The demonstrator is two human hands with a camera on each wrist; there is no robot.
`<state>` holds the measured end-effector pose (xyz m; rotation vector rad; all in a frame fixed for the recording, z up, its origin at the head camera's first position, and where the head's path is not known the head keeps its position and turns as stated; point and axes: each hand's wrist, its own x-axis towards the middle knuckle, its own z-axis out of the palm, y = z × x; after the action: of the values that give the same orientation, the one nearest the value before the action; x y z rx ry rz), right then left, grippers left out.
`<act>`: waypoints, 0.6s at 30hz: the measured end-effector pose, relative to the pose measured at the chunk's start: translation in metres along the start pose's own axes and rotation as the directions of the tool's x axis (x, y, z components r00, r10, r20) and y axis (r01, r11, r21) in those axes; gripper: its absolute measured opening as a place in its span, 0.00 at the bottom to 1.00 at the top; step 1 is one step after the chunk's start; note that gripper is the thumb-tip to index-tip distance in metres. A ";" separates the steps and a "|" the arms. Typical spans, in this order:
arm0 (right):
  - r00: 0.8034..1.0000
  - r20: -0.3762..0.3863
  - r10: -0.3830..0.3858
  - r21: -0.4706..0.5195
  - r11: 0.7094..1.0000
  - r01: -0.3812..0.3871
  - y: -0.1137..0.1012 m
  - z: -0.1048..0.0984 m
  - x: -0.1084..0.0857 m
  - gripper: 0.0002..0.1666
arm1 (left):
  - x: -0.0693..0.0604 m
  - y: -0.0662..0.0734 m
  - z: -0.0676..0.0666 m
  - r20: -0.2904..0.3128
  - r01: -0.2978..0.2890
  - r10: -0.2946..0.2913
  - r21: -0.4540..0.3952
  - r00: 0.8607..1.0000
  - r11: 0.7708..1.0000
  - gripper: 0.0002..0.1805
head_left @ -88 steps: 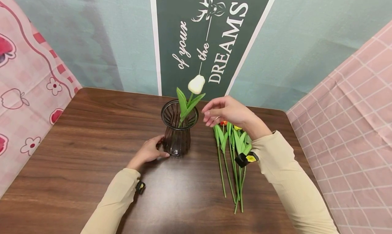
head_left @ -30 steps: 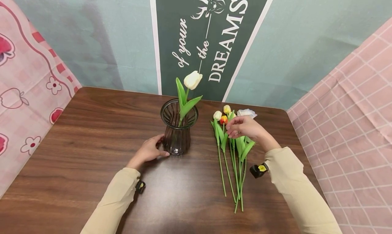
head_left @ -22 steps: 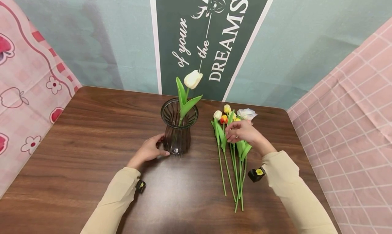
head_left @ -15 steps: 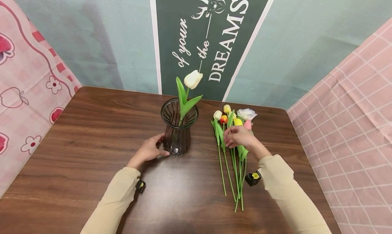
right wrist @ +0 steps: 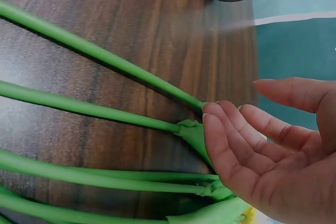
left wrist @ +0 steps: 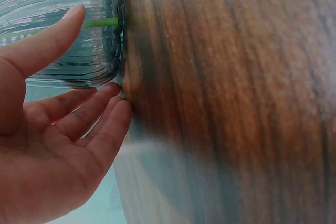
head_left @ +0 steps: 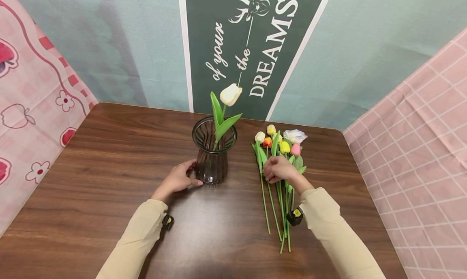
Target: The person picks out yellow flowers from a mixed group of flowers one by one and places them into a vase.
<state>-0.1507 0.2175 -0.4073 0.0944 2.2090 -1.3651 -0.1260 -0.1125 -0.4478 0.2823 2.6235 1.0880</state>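
Note:
A dark translucent ribbed vase (head_left: pixel 211 165) stands upright on the table, and one white tulip (head_left: pixel 231 95) with green leaves leans in it. My left hand (head_left: pixel 178 178) is at the vase's base, thumb and fingers spread to either side; the left wrist view shows its fingers only slightly bent. To the right lies a bunch of tulips with green stems (head_left: pixel 271 204). My right hand (head_left: pixel 281 169) hovers over their leaves, its fingers loosely bent and the thumb (right wrist: pixel 294 92) apart from them. Nothing is pinched there, though some leaves are hidden under the hand.
The blooms beside the right hand include an orange-red tulip (head_left: pixel 267 142), a yellow tulip (head_left: pixel 284 147), a pink tulip (head_left: pixel 295 149) and a large pale flower (head_left: pixel 295 136). Behind the wooden table (head_left: pixel 109 157) hangs a printed cloth (head_left: pixel 146 48); a pink checked cloth (head_left: pixel 419 129) borders the right.
My right hand has left the white tulip in the vase, moved right over the loose tulips and come down along their leaves toward the stems. My left hand has stayed by the vase.

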 end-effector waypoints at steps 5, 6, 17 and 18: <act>0.999 -0.023 0.022 -0.015 1.000 -0.022 0.003 0.006 0.003 0.10 | -0.001 0.000 0.000 0.001 -0.002 0.002 0.004 1.000 1.000 0.44; 0.999 -0.030 0.027 -0.019 0.999 -0.028 0.004 0.007 0.004 0.10 | -0.001 -0.001 0.000 0.000 -0.003 0.003 0.005 1.000 1.000 0.44; 0.995 -0.083 0.055 -0.088 0.994 -0.062 0.006 0.020 0.009 0.04 | -0.001 -0.003 0.002 -0.004 -0.007 0.007 0.002 1.000 1.000 0.44; 0.994 -0.092 0.063 -0.087 0.994 -0.071 0.006 0.021 0.010 0.04 | -0.001 -0.003 0.002 -0.005 -0.008 0.008 0.003 1.000 1.000 0.44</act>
<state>-0.1487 0.2006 -0.4240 0.1983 2.3159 -1.2454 -0.1250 -0.1137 -0.4509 0.2918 2.6306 1.0890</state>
